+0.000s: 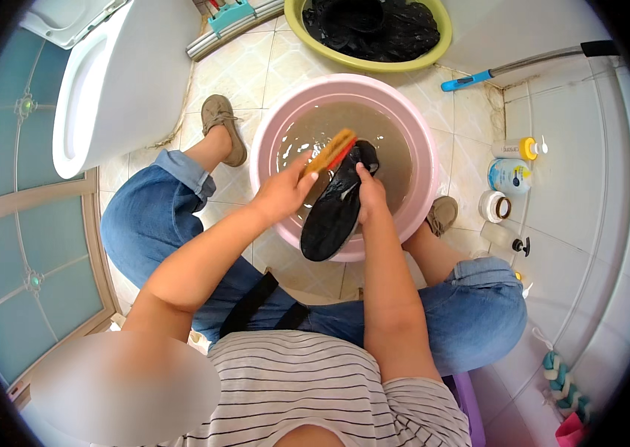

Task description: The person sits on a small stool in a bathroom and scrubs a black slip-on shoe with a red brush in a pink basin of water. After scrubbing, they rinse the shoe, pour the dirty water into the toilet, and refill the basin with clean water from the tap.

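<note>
My left hand is closed around a scrub brush with a tan-yellow body and a red edge. In my right hand is a wet black shoe, gripped along its side and tilted lengthwise. The brush lies close against the shoe's upper; whether its bristles touch cannot be made out. Both are held over a round pink basin of murky brown water, between my legs. My fingers hide part of the brush handle and the shoe's side.
Beyond the pink basin stands a yellow-green basin with dark wet items. A toilet is at the left. Several bottles line the right wall, near a blue-tipped pole. A mop lies at the far left.
</note>
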A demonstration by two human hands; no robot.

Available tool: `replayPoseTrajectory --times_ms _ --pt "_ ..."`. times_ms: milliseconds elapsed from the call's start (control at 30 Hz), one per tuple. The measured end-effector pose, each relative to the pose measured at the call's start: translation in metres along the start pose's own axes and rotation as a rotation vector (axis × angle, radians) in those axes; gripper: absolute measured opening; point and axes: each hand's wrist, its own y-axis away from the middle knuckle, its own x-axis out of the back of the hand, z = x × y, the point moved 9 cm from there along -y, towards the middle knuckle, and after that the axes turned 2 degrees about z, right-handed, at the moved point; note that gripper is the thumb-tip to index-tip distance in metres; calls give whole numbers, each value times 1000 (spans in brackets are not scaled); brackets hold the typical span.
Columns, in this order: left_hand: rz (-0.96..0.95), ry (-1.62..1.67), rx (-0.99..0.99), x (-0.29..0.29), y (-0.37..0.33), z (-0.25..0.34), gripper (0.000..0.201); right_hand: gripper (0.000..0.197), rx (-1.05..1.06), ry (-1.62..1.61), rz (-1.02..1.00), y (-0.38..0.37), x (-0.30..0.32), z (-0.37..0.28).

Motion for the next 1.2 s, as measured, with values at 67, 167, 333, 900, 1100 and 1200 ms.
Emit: replayPoseTrajectory --times_ms 67,167,333,900,1100,1200 --pt "-54 -148 -9 -10 13 11 44 49 -53 -2 64 5 2 0" --pt "-113 -253 104 -22 26 8 42 52 -147 -10 99 7 5 7" --pt "-54 -399 104 -43 -5 1 40 53 -215 82 82 3 6 33" --pt "40 -141 83 -56 -30 -9 41 34 -85 46 43 -3 2 13" --pt "60 -54 110 -57 -77 -8 43 34 -81 140 -59 1 -10 9" --pt "-1 -178 78 -58 -55 4 43 36 -73 -38 -103 7 -8 1"
